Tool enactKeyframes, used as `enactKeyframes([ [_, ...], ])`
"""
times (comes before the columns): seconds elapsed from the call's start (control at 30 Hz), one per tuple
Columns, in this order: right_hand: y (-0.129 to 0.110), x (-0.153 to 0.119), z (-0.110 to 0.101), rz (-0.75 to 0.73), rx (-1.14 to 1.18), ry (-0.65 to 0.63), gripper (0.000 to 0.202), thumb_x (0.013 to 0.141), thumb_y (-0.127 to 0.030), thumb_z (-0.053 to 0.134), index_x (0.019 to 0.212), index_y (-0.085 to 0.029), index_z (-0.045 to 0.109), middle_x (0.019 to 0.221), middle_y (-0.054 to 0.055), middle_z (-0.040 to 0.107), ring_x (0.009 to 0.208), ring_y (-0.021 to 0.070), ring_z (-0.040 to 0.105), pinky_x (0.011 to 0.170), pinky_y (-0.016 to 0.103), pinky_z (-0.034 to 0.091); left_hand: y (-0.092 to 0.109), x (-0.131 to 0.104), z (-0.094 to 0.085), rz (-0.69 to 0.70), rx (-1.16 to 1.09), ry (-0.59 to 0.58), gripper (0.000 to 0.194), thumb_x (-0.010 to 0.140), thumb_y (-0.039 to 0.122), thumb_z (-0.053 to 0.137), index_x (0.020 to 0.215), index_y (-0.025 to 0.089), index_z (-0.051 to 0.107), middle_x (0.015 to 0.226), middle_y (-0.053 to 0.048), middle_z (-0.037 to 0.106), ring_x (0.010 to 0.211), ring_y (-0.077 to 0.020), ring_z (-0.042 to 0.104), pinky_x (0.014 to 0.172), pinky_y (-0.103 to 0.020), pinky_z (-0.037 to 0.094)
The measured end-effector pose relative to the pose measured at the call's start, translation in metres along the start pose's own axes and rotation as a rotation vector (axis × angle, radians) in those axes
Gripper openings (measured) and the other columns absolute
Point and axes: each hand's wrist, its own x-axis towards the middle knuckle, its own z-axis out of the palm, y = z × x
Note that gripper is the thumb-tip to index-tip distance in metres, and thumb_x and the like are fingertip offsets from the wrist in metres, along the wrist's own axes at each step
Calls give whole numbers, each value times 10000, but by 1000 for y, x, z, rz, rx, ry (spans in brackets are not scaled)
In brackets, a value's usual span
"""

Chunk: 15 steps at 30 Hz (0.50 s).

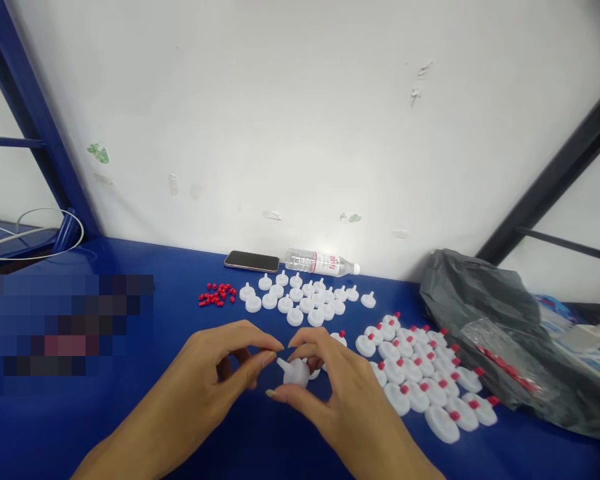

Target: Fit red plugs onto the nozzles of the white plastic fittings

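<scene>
Between the thumb and fingers of my right hand (325,380) is a white nozzle cap (296,373), its narrow spout pointing up and left. My left hand (235,363) is just left of the spout, thumb and index fingertip pressed together; whatever they may pinch is hidden. Small red caps (220,295) lie loose in a pile beyond my left hand. White nozzle caps without red tips (295,316) stand in a group behind both hands. To the right, many white caps with red tips (419,397) lie in a cluster.
A phone (252,261) and a clear plastic bottle (322,263) lie along the wall at the back of the blue table (180,267). A dark plastic bag (460,293) and a clear bag with red pieces (510,360) are at the right. The left side is pixelated.
</scene>
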Motion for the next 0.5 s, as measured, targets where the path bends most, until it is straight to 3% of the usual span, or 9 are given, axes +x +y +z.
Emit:
enactKeyframes([
  [0.2,-4,0,3,-65,-16,34,275,880,-326,828,975,-305,571,850,-69,679,772,189,684,691,310,519,2,0,2,-20,-74,-80,204,995,394,629,998,277,796,919,21,792,711,-122,682,593,-207,482],
  [0.4,-3,0,4,-72,5,58,282,883,-301,834,1001,-306,577,855,-90,709,683,160,689,612,276,516,6,-1,-1,-49,-22,-74,245,987,425,623,1017,260,801,874,1,789,705,-150,679,610,-240,489],
  [0.5,-3,1,2,-153,-38,89,313,852,-247,865,1022,-309,610,920,-83,722,722,151,708,630,263,548,4,-4,-2,-70,57,-111,248,995,447,607,1041,280,784,790,26,747,661,-139,637,597,-240,465],
])
